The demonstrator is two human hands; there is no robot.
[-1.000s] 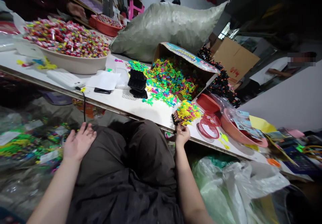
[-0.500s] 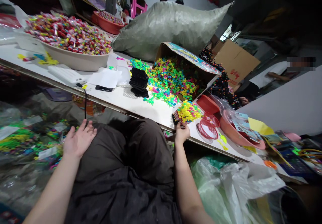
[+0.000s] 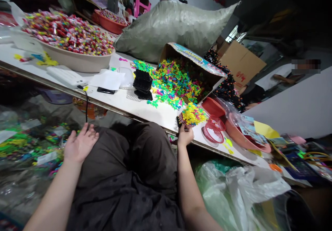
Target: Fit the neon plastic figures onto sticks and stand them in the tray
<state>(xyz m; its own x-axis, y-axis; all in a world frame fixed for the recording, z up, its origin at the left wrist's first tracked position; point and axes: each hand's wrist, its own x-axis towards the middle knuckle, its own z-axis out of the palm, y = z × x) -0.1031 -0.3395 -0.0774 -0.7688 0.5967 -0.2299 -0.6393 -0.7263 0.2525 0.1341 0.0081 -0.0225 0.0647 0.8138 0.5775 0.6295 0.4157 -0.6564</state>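
My left hand (image 3: 81, 144) rests palm up beside my left thigh, fingers spread, with nothing in it. At the table edge, my right hand (image 3: 186, 136) has its fingers curled round the near side of a bundle of small plastic figures (image 3: 194, 114), mostly yellow with some pink and green. A black base (image 3: 178, 121) shows at the bundle's left side; part of it is hidden by the hand. Behind, loose figures (image 3: 178, 80) spill from a tipped cardboard box (image 3: 220, 80). Left of them stands a stack of black plastic trays (image 3: 142, 80).
A large basin (image 3: 77, 62) heaped with wrapped candies stands at the left. Nearby are a white power bank (image 3: 64, 76), paper (image 3: 107, 79) and a phone (image 3: 105, 91). Red baskets (image 3: 213, 134) and a pink basin (image 3: 246, 137) lie right. A big sack (image 3: 171, 30) stands behind.
The view has shifted slightly. My right hand and the bundle of figures have barely moved, and my left hand stays open in the same place.
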